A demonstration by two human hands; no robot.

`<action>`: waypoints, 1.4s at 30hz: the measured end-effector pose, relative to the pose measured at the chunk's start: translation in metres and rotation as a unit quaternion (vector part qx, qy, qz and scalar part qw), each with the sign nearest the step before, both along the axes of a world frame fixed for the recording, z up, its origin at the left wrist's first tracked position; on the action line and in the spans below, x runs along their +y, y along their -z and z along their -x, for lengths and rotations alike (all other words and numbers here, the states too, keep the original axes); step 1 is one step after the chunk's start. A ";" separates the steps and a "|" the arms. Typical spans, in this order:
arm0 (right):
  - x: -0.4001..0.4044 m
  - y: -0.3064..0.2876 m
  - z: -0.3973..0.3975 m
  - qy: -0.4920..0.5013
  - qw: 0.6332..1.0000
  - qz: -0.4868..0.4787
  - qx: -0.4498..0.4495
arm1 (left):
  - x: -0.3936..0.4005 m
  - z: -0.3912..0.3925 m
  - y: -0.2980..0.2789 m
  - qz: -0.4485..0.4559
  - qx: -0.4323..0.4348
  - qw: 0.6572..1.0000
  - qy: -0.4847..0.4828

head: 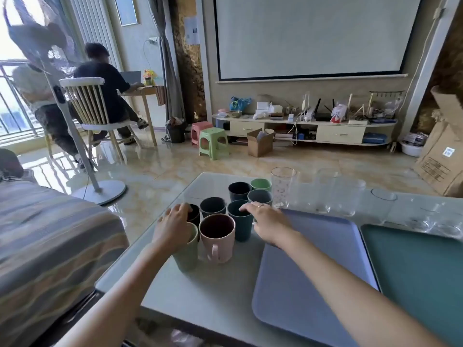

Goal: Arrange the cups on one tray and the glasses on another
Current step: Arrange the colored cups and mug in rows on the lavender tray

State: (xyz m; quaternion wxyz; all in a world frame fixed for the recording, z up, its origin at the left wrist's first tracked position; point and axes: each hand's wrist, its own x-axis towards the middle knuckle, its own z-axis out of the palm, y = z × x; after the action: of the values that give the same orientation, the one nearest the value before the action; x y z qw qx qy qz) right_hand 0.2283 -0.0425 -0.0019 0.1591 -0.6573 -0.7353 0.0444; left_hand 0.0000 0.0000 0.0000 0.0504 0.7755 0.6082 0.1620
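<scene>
Several plastic cups stand bunched on the table's left part: a pink mug (218, 242), a light green cup (186, 257), a teal cup (240, 225), dark cups (213, 207) and a green cup (260, 184) at the back. My left hand (172, 227) reaches over the light green cup and its fingers curl round a dark cup (195, 216). My right hand (266, 222) lies beside the teal cup with its fingertips on the rim. Clear glasses (345, 197), one patterned (282, 187), stand behind a lavender tray (313, 276). A teal tray (423, 276) lies right of it.
Short glasses (426, 222) stand behind the teal tray. A striped sofa (50, 241) adjoins the table's left edge. A fan stand (100, 191) is on the floor beyond, and two people sit by the window at the far left.
</scene>
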 end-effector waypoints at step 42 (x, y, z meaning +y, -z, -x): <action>0.051 0.041 -0.118 0.193 0.980 -0.030 -0.026 | 0.073 0.013 0.035 0.123 0.086 0.987 0.060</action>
State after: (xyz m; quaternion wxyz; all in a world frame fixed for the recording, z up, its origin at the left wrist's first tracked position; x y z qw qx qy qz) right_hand 0.3466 0.0088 -0.0425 0.1656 -0.7828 -0.5992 -0.0260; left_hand -0.0131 0.0726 -0.0354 0.1025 0.8093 0.5782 0.0148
